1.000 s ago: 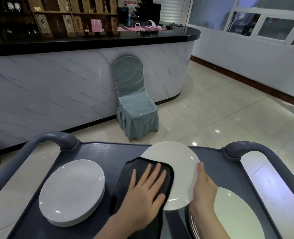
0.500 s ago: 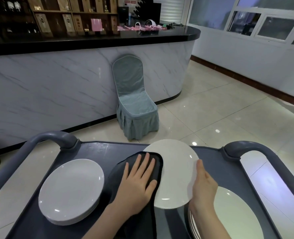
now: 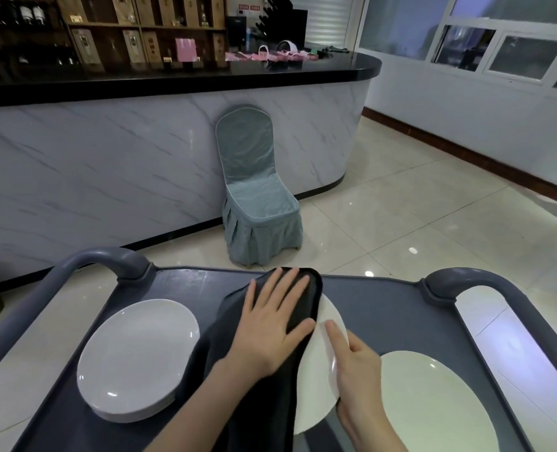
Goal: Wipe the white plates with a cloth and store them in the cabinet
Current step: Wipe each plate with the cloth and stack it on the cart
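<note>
— Where's the plate (image 3: 316, 389)?
— Tilted over the cart's (image 3: 385, 308) middle. The right hand's (image 3: 358, 373) grip pinches its rim, thumb on the face.
— The left hand (image 3: 270, 324)?
— Fingers spread flat, pressing the cloth (image 3: 264, 412) on it.

- left hand (image 3: 270, 324) lies flat, palm down, fingers straight and spread, pointing away from the body, pressing on the dark cloth (image 3: 264, 415).
- left forearm (image 3: 199, 406) is bare and slants up to the right from the bottom edge, wrist straight.
- right hand (image 3: 355, 370) grips the rim of the tilted white plate (image 3: 316, 386), thumb stretched along its near face, other fingers hidden behind.
- right forearm (image 3: 378, 435) is bare and leans left.
- the two thumb tips sit just beside each other, apart.
</note>
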Demonstrator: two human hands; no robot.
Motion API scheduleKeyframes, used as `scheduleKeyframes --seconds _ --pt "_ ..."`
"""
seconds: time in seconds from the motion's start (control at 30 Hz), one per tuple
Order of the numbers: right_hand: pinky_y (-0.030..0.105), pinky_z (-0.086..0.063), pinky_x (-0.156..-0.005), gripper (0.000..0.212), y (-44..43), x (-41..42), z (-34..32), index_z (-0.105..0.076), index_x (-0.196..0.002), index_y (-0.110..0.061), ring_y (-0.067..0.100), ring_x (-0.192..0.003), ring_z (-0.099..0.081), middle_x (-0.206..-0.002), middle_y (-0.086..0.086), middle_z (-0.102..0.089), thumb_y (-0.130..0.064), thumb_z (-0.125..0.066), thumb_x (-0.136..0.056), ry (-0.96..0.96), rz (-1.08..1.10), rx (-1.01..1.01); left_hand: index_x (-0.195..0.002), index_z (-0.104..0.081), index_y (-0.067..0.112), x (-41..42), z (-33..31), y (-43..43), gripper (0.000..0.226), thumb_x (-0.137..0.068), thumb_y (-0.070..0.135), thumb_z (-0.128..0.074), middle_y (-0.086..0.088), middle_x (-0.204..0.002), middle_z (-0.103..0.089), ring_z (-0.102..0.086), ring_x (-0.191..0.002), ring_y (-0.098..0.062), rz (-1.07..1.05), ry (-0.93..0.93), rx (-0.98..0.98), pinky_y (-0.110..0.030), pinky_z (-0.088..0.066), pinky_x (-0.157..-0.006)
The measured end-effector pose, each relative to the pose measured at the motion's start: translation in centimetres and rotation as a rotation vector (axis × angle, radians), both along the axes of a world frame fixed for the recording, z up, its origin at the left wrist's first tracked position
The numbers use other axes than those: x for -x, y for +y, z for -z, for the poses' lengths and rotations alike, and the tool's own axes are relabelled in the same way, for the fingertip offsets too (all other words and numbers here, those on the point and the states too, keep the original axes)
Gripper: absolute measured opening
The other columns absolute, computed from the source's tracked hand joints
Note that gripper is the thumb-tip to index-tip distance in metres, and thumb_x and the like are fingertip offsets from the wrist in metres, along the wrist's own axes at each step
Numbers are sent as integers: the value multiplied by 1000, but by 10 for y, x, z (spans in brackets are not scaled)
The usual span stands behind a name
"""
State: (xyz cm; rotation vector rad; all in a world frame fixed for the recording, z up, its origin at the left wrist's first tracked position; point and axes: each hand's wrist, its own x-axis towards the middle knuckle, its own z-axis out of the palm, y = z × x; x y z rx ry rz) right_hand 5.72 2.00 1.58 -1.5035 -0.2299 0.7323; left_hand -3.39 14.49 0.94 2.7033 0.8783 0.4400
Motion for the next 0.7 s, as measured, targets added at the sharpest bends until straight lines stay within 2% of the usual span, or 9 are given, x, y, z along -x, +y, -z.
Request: scheduleKeyframes --seconds 0.07,0.17,0.2,0.27,0.37,0.47,0.53,0.6,0.7 --pt "22 -45 -52 30 -6 -12 -10 -69 -64 -10 13 -55 -54 -60 2 -63 -25 -70 -89 -91 -48 11 -148 -25 44 9 -4 11 67 -86 68 -33 17 -154 -31 -24 -142 -6 -52 -138 63 -36 -19 -117" --pt "24 -36 -51 39 -12 -34 -22 -55 -58 -7 17 -56 -44 -57 1 -49 -27 -71 -88 -228 -140 52 -110 -53 48 23 -10 23 35 -78 56 -65 24 -106 -66 -58 -99 5 -80 -366 503 -19 -44 -87" --pt "24 -37 -52 38 -13 -39 -27 -57 -62 -5 16 -56 -45 -59 1 -51 -28 -70 -89 -269 -192 65 -96 -56 44 25 -12 25 25 -78 49 -72 22 -90 -68 -60 -82 7 -74 -408 620 -13 -45 -74" --pt "19 -42 -53 28 -14 -44 -34 -69 -70 -9 11 -57 -53 -63 0 -61 -30 -69 -90 -337 -319 82 -78 -55 32 26 -17 28 24 -76 42 -78 16 -70 -64 -53 -60 4 -34 -408 664 -10 -41 -57" --pt "22 -42 -60 34 -10 -41 -41 -70 -81 -6 10 -63 -54 -75 11 -66 -38 -67 -91 -465 -499 127 -64 -52 32 22 -27 28 31 -75 39 -79 17 -57 -51 -41 -53 2 79 -337 610 -13 -34 -51" --pt "26 -38 -61 41 -7 -39 -42 -68 -85 1 11 -66 -50 -78 18 -63 -39 -65 -93 -561 -543 140 -64 -55 23 23 -28 27 30 -76 34 -80 15 -57 -48 -40 -55 0 87 -305 630 -15 -33 -52" --pt "22 -41 -60 30 -8 -40 -43 -71 -79 -6 9 -64 -53 -77 13 -67 -32 -65 -94 -556 -463 118 -67 -59 16 29 -22 23 26 -80 29 -78 13 -58 -55 -47 -55 -1 -17 -396 697 -15 -37 -53" --pt "17 -43 -55 30 -10 -42 -39 -68 -68 -11 10 -59 -53 -66 2 -65 -29 -67 -92 -418 -259 57 -68 -63 14 36 -10 14 23 -84 26 -74 8 -60 -64 -54 -55 0 -224 -568 779 -14 -43 -53" --pt "22 -44 -53 33 -10 -41 -31 -61 -68 -9 13 -55 -52 -61 -3 -58 -29 -66 -93 -207 -5 11 -65 -61 10 41 7 -3 31 -87 30 -70 1 -61 -67 -55 -54 -4 -450 -711 843 -17 -44 -50"
